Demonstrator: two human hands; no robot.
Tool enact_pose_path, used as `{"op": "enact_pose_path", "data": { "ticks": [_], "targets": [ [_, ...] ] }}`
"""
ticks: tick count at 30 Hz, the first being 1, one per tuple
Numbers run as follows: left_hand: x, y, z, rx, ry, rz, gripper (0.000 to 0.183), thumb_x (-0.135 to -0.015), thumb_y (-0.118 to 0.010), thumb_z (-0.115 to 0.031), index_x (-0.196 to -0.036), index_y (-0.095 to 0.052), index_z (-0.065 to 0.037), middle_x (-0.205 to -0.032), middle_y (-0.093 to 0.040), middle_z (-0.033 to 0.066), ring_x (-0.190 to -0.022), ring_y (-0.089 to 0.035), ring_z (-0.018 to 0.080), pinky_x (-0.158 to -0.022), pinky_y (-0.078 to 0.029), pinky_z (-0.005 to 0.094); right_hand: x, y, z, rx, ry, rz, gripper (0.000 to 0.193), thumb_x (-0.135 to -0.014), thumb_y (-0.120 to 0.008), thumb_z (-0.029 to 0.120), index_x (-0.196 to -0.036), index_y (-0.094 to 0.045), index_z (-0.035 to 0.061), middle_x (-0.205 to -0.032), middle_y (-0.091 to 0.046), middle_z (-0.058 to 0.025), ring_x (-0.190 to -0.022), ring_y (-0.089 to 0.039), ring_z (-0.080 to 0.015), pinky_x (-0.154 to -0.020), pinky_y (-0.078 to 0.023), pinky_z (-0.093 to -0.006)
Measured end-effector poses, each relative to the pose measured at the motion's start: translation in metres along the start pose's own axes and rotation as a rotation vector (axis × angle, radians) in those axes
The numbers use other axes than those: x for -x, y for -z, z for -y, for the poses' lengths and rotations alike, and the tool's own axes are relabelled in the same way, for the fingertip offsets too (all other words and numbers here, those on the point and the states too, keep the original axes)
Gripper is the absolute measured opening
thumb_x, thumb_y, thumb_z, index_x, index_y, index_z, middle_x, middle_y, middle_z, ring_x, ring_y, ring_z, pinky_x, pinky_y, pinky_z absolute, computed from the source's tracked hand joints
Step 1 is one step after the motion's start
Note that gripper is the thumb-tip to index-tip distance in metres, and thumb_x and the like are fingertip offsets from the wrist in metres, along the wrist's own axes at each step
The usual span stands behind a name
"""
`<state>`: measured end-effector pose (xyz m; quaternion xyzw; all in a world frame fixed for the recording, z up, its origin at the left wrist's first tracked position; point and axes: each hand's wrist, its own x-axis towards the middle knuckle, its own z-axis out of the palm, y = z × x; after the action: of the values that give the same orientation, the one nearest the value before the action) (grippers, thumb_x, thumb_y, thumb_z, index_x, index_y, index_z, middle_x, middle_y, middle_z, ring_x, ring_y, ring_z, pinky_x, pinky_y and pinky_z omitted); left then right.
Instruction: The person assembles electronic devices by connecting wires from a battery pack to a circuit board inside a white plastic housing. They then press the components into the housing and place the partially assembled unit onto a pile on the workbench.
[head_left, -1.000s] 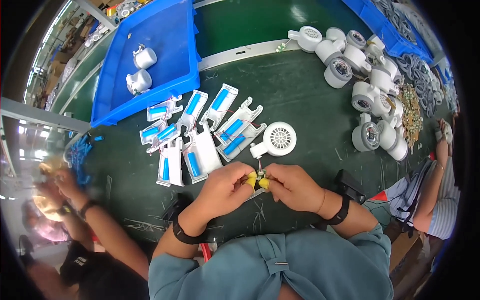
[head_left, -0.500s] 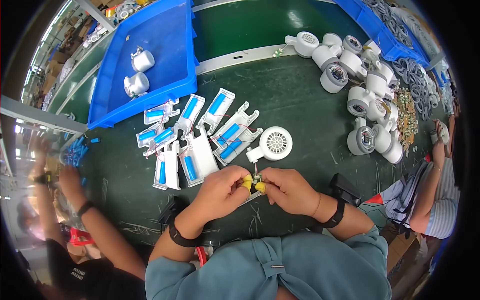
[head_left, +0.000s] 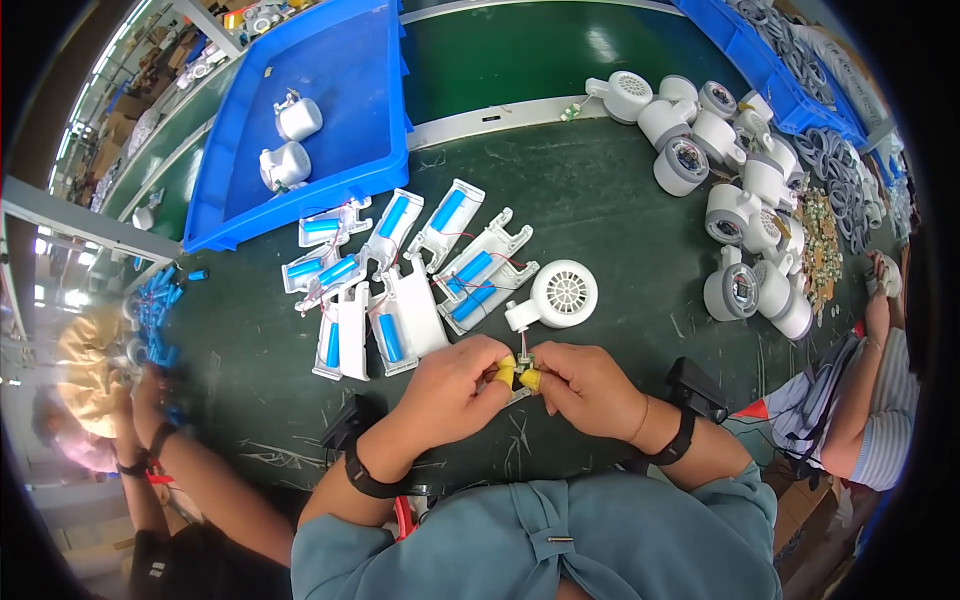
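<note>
My left hand (head_left: 448, 392) and my right hand (head_left: 592, 392) meet at the front middle of the table, with yellow covers on some fingertips. Both are closed in a pinch around a small circuit board (head_left: 524, 363), which my fingers partly hide. Thin wires run from the board up to a white round fan head (head_left: 566, 293) with a slotted grille, lying just beyond my hands. Under my fingers shows the edge of a pale part, mostly covered. To the left lie several white handle shells (head_left: 413, 310) with blue battery cells (head_left: 390, 337) and red wires.
A blue tray (head_left: 398, 165) at the back left holds two fan heads. Several fan heads (head_left: 682, 165) are heaped at the right, beside small circuit boards (head_left: 822, 240) and grey rings (head_left: 845, 190). Co-workers' arms (head_left: 215, 490) show at both sides. Loose blue cells (head_left: 155, 310) lie far left.
The whole view has shifted slightly, moving the table things a little rightward. My hands keep their pinch at the board. The left co-worker's hands have moved, and a tan bag-like thing now shows there.
</note>
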<state>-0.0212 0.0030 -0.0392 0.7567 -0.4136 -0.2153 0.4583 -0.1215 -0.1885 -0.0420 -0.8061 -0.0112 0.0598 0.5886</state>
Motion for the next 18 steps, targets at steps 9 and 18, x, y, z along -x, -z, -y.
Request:
{"op": "enact_pose_path", "data": {
  "ticks": [9,18],
  "targets": [
    [0.007,-0.014,-0.014,-0.083,0.048,-0.166,0.021,-0.078,-0.065,0.002,-0.099,-0.061,-0.002,-0.078,-0.058,0.0078,-0.062,-0.057,0.0181,-0.055,-0.045,0.0291,0.007,-0.022,-0.006,0.244,0.1,-0.243,0.01,-0.087,-0.058,0.003,-0.095,-0.054,0.0005,-0.081,-0.06,-0.0193,-0.074,-0.061,-0.0405,-0.063,-0.049,-0.047],
    [0.011,-0.027,-0.017,-0.09,-0.004,-0.204,0.026,-0.077,-0.06,0.008,-0.101,-0.061,0.001,-0.08,-0.057,0.0098,-0.061,-0.056,0.0185,-0.054,-0.044,0.03,0.011,-0.027,-0.012,0.297,0.101,-0.273,0.012,-0.087,-0.057,0.002,-0.098,-0.053,-0.0009,-0.083,-0.061,-0.02,-0.074,-0.06,-0.0414,-0.063,-0.049,-0.0478]
  ]
}}
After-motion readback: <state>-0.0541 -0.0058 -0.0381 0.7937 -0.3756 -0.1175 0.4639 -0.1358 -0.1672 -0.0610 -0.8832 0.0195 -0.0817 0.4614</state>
